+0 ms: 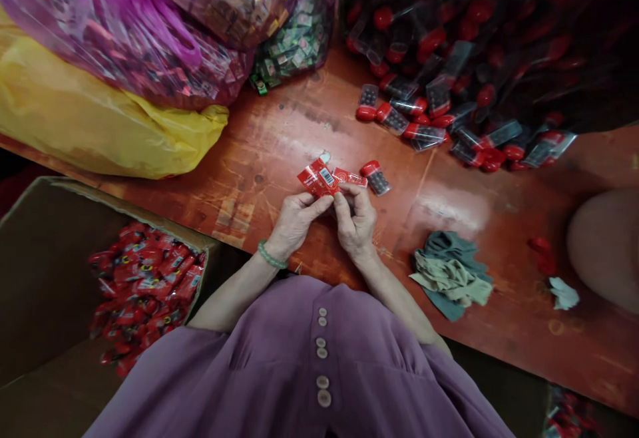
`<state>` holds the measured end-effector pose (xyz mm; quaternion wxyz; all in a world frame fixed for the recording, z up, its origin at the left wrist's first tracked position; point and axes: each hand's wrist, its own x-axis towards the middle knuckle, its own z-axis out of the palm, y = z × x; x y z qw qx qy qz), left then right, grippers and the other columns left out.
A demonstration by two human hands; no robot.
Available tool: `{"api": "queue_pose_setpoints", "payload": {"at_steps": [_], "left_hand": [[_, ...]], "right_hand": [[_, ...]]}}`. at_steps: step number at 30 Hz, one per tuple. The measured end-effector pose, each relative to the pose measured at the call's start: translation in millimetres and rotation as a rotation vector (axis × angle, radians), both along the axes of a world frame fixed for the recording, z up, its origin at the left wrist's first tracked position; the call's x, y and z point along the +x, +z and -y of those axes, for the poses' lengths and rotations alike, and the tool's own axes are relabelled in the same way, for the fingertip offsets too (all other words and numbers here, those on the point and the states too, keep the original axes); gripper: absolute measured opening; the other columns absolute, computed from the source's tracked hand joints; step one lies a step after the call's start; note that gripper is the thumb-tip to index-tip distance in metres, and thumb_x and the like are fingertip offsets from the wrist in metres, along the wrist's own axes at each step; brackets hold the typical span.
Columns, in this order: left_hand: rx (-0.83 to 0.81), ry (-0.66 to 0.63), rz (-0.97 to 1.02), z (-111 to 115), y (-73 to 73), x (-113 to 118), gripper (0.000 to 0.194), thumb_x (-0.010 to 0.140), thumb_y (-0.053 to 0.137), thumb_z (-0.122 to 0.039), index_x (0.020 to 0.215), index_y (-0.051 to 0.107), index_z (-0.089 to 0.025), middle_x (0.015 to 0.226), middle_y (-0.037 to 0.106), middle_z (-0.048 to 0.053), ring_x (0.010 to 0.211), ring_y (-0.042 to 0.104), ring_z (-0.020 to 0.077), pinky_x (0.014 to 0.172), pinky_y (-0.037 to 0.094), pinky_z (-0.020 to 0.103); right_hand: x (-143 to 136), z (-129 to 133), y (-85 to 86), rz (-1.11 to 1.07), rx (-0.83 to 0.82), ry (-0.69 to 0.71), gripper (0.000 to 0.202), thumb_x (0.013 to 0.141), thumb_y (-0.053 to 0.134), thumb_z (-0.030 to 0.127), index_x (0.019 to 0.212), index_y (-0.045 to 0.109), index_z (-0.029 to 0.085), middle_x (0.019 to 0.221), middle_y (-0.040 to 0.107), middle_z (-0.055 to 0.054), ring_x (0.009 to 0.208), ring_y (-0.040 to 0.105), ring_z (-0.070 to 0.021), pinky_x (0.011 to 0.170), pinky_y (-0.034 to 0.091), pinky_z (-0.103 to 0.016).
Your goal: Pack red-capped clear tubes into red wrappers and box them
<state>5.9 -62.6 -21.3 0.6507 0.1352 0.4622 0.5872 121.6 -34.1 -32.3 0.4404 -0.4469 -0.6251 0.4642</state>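
Observation:
A red printed packet with a barcode (319,177) is held over the table between my two hands. My left hand (294,222), with a green bead bracelet at its wrist, pinches the packet's lower edge between thumb and fingers. The fingers of my right hand (356,219) are closed at the same packet's lower right corner. Just beyond my right fingertips lies a second red printed piece (349,177), partly behind them. Beside it rests a small clear container with a red cap and dark round pieces inside (375,178).
Many red-capped containers (429,102) are heaped at the back right. Purple bags (164,45) and a yellow bag (100,105) fill the back left. A cardboard box (207,258) holds red packets at lower left. Crumpled cloths (452,275) lie right on the wooden table (279,138).

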Motion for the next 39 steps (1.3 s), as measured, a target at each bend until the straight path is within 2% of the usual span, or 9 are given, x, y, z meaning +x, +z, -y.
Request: {"api": "queue_pose_setpoints", "payload": {"at_steps": [3,8,11,19,21,26,32,36,39], "left_hand": [[0.017,0.024,-0.023,0,-1.0,0,0.036,0.063,0.088,-0.045,0.079,0.077,-0.015,0.072,0.073,0.0,0.068,0.064,0.0105,0.076,0.052,0.024],[0.031,0.035,-0.053,0,4.0,-11,0.034,0.065,0.087,-0.042,0.08,0.076,-0.014,0.071,0.073,0.001,0.062,0.061,0.0106,0.067,0.052,0.025],[0.009,0.067,-0.087,-1,5.7,-15,0.034,0.062,0.089,-0.042,0.075,0.075,-0.013,0.067,0.071,0.001,0.059,0.06,0.01,0.064,0.05,0.024],[0.083,0.094,0.004,-3,7.6,-5,0.035,0.062,0.088,-0.046,0.075,0.075,-0.016,0.077,0.075,0.005,0.072,0.069,0.0165,0.073,0.054,0.029],[0.088,0.095,0.006,-3,8.6,-2,0.036,0.06,0.089,-0.045,0.075,0.075,-0.016,0.07,0.073,0.003,0.062,0.066,0.0141,0.063,0.054,0.027],[0.037,0.005,-0.057,-2,10.4,1,0.042,0.062,0.087,-0.05,0.065,0.067,-0.014,0.046,0.053,-0.004,0.035,0.048,0.0098,0.035,0.041,0.024],[0.135,0.086,-0.019,-4,12.8,-4,0.042,0.06,0.089,-0.05,0.081,0.07,-0.019,0.065,0.066,-0.001,0.051,0.054,0.01,0.051,0.05,0.025],[0.078,0.072,-0.072,-10,14.4,-6,0.038,0.062,0.087,-0.05,0.078,0.073,-0.019,0.075,0.073,0.003,0.058,0.06,0.0128,0.058,0.052,0.027],[0.068,0.118,-0.083,-15,14.5,-6,0.041,0.058,0.088,-0.051,0.078,0.075,-0.018,0.08,0.076,0.005,0.072,0.068,0.0168,0.067,0.053,0.028]], "right_hand": [[-3,-1,1.8,-0.008,0.007,-0.001,0.022,0.098,0.05,0.044,0.105,0.057,0.025,0.074,0.058,0.003,0.06,0.052,-0.0117,0.059,0.046,-0.029],[6,-2,7.9,-0.077,-0.26,0.278,0.032,0.097,0.052,0.047,0.121,0.05,0.027,0.073,0.057,0.004,0.057,0.051,-0.0113,0.057,0.046,-0.028],[13,0,8.2,-0.098,-0.355,0.322,0.032,0.094,0.058,0.047,0.116,0.053,0.025,0.08,0.062,0.002,0.058,0.054,-0.0099,0.058,0.047,-0.027],[12,4,9.9,0.072,-0.092,0.239,0.02,0.094,0.057,0.038,0.108,0.057,0.024,0.067,0.057,0.005,0.056,0.052,-0.011,0.058,0.045,-0.027],[10,6,9.3,0.037,-0.093,0.232,0.018,0.095,0.056,0.039,0.104,0.055,0.024,0.067,0.056,0.006,0.054,0.052,-0.0099,0.058,0.045,-0.026],[1,9,6.1,-0.24,-0.351,0.266,0.032,0.094,0.054,0.055,0.096,0.049,0.024,0.07,0.056,0.006,0.048,0.05,-0.0063,0.047,0.041,-0.021],[0,2,10.4,-0.17,-0.204,0.214,0.024,0.094,0.057,0.046,0.103,0.053,0.024,0.071,0.059,0.006,0.053,0.052,-0.0067,0.056,0.045,-0.023],[6,-1,12.7,-0.139,-0.223,0.258,0.022,0.094,0.057,0.044,0.103,0.055,0.023,0.064,0.055,0.007,0.054,0.055,-0.0086,0.058,0.047,-0.025],[9,-2,15.1,-0.152,-0.26,0.286,0.026,0.093,0.059,0.044,0.108,0.058,0.023,0.081,0.062,0.002,0.064,0.061,-0.0099,0.065,0.053,-0.027]]}}
